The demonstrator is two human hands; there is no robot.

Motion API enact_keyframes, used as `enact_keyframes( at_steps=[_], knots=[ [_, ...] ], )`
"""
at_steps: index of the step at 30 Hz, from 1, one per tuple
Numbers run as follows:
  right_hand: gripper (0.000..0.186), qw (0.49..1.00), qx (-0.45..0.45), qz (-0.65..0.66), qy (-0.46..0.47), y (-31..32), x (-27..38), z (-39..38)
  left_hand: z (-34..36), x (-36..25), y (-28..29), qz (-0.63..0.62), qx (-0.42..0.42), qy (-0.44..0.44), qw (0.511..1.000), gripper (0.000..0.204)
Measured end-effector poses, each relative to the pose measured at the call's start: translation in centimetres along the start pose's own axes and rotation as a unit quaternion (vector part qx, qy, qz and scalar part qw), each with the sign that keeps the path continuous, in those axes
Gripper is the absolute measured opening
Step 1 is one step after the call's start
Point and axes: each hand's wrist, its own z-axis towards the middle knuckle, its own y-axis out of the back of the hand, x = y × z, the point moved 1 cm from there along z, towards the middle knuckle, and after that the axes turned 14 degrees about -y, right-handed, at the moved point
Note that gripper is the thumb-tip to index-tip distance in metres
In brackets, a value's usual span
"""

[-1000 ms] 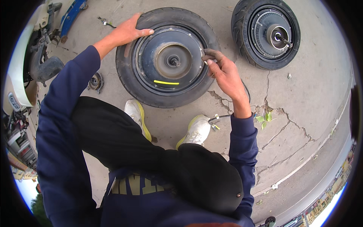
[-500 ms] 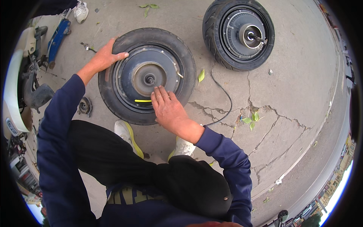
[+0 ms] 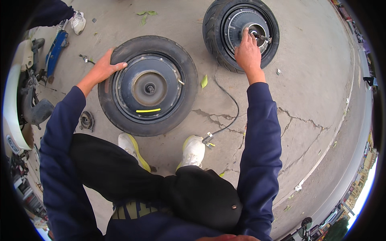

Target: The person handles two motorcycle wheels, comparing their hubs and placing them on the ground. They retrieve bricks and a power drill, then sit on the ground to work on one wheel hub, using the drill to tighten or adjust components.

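Large wheel (image 3: 138, 96), left of centre: likely heavy, stiff (tyre (image 3: 189, 92) probably grippy); hold there. Left hand (image 3: 101, 69) clasped over tyre edge; right hand (image 3: 248, 56) at smaller wheel (image 3: 236, 25), upper right, grip unclear.

On the cracked concrete ground (image 3: 309, 80), the left hand (image 3: 102, 69) lay against one wheel (image 3: 134, 82), thumb spread inward over its tyre. Nearer the ground's right edge, the right hand (image 3: 248, 56) reached to a second wheel's (image 3: 238, 30) hub. A black cable (image 3: 237, 106) ended beside a white shoe (image 3: 194, 151).
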Motion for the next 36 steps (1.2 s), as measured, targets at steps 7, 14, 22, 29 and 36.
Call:
enact_keyframes(
  at_steps=[7,14,22,29,36],
  knots=[
    [0.033,0.886,0.203,0.378,0.174,12.8,13.1,-10.8,-1.9,-0.1,1.0,0.037,0.011,0.028,0.999,0.09],
    [0.025,0.918,0.175,0.183,0.306,6.2,18.1,-21.3,-0.6,0.4,0.0,0.058,0.005,-0.006,0.998,0.093],
    [0.052,0.935,0.067,0.07,0.342,4.2,17.7,-23.3,-0.1,-0.4,0.0,0.008,0.003,-0.014,1.0,0.095],
    [0.049,0.939,0.065,0.151,0.301,3.6,17.9,-22.8,-0.1,0.2,0.2,-0.013,0.008,0.009,1.0,0.099],
    [0.033,0.727,0.427,0.491,0.22,8.6,16.0,-21.5,-0.4,-1.3,1.8,0.147,-0.026,-0.067,0.987,0.085]
  ],
)
